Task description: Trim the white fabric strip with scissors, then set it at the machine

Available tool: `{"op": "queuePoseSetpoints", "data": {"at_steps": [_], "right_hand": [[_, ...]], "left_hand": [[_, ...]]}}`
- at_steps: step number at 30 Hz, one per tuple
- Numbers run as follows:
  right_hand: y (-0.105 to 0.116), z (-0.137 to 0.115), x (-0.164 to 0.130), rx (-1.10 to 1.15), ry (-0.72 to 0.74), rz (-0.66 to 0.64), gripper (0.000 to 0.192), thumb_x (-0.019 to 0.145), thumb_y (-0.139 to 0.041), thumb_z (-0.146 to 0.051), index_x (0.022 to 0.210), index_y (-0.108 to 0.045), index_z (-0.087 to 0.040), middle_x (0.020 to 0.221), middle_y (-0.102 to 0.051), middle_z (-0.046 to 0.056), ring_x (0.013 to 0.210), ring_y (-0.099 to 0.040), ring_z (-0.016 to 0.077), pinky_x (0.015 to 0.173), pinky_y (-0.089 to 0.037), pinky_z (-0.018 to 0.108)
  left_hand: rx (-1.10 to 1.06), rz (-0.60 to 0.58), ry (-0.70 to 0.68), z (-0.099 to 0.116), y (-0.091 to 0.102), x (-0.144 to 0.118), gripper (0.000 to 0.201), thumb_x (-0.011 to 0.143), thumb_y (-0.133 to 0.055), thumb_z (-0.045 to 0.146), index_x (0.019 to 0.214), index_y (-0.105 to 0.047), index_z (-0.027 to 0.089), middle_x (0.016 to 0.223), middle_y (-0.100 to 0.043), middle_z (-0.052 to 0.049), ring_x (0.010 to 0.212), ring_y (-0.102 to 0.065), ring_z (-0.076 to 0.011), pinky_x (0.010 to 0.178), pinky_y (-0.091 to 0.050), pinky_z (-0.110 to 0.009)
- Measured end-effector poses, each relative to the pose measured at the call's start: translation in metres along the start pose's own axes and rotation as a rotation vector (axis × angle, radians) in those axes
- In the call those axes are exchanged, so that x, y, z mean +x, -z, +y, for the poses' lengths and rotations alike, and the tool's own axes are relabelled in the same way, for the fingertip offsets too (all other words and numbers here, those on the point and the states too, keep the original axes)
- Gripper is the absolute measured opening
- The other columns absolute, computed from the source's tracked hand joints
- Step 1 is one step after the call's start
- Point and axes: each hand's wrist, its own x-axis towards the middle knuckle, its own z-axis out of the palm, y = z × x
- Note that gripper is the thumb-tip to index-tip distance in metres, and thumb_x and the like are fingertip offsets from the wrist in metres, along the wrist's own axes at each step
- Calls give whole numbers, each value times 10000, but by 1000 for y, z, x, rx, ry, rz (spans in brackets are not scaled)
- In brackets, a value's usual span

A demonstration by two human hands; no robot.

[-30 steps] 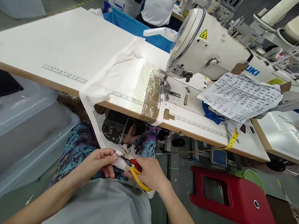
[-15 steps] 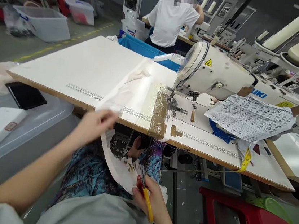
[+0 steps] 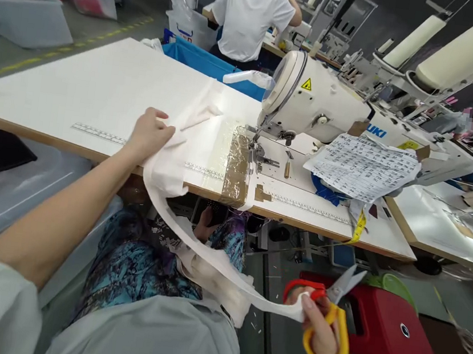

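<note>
My right hand (image 3: 323,331) is out at the lower right, closed on scissors (image 3: 341,284) with red and yellow handles, their blades apart and pointing away. The same fingers pinch the end of a long white fabric strip (image 3: 210,254). This strip sags across my lap and runs up to the table's front edge. There, thin white fabric (image 3: 168,171) lies on the tabletop and hangs over the edge. My left hand (image 3: 151,135) rests over this fabric, fingers curled on it; its fingertips are partly hidden.
A sewing machine (image 3: 315,95) stands on the white table (image 3: 102,80), with a handwritten sheet (image 3: 362,166) on it. A small wooden-handled tool (image 3: 287,166) lies near the needle. A red stool (image 3: 397,346) is at right, a blue bin (image 3: 190,59) behind. A co-worker (image 3: 251,18) sits beyond.
My right hand has swung from my lap out to the right with the scissors, drawing the strip along. My left hand has moved up from the table edge onto the tabletop. The view has shifted right.
</note>
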Motion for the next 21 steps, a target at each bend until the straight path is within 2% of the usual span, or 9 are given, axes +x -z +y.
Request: {"op": "queuePoseSetpoints", "data": {"at_steps": [3, 5, 7, 9, 11, 13, 17, 18, 21], "right_hand": [[51, 7, -16, -85, -144, 111, 432, 616, -734, -622, 575, -516, -251, 549, -480, 34, 493, -478, 209, 485, -418, 368], [74, 16, -30, -195, -244, 132, 410, 602, -729, -632, 612, -573, -254, 588, -516, 54, 525, -509, 230, 508, -429, 381], [86, 29, -42, -337, -285, 124, 404, 608, -713, -638, 628, -594, -252, 617, -546, 66, 556, -531, 238, 519, -430, 373], [87, 46, -49, -477, -282, 60, 406, 609, -704, -625, 606, -562, -245, 597, -540, 52, 549, -524, 228, 517, -422, 356], [79, 62, -50, -582, -265, -16, 421, 593, -691, -620, 597, -512, -239, 574, -531, 34, 544, -531, 222, 530, -423, 344], [65, 74, -46, -703, -272, -52, 414, 608, -650, -616, 630, -493, -234, 586, -554, 34, 558, -559, 232, 539, -418, 333], [14, 66, -35, -890, -144, -39, 329, 768, -526, -553, 748, -473, -229, 668, -573, 33, 580, -555, 211, 536, -379, 289], [-2, 57, -32, -849, -78, -94, 334, 799, -504, -553, 746, -447, -228, 662, -548, 21, 568, -527, 192, 539, -374, 280], [-51, 23, -20, -601, 50, -543, 354, 871, -468, -538, 731, -402, -220, 671, -476, -13, 582, -442, 138, 541, -344, 239]], "left_hand": [[-188, -81, 99, -14, 12, -42, 500, 866, -615, 416, 1254, -560, 106, 1056, -717, -80, 924, -681, -239, 730, -544, -288], [-401, -153, 255, -30, 13, -75, 424, 794, -695, 406, 1142, -642, 171, 954, -736, -40, 771, -681, -188, 604, -544, -234], [-560, -289, 450, -51, 9, -108, 383, 670, -799, 370, 985, -688, 185, 823, -731, -17, 615, -638, -159, 495, -517, -222], [-617, -384, 573, -72, 0, -135, 446, 572, -860, 368, 938, -689, 179, 771, -727, -20, 579, -621, -158, 481, -509, -224], [-616, -412, 609, -89, -8, -155, 562, 538, -880, 414, 1005, -667, 186, 744, -723, -21, 613, -629, -176, 515, -510, -228], [-572, -436, 561, -99, -15, -169, 569, 562, -860, 489, 1000, -662, 186, 732, -714, -27, 689, -637, -200, 580, -512, -236], [-442, -543, 383, -95, -18, -190, 421, 658, -774, 580, 767, -669, 186, 768, -689, -34, 770, -612, -192, 684, -489, -222], [-433, -565, 362, -92, -18, -195, 418, 675, -757, 589, 744, -659, 189, 737, -669, -20, 700, -593, -167, 631, -473, -210], [-472, -655, 394, -82, -18, -208, 412, 741, -692, 600, 765, -625, 194, 528, -528, 53, 388, -368, -70, 399, -302, -183]]}}
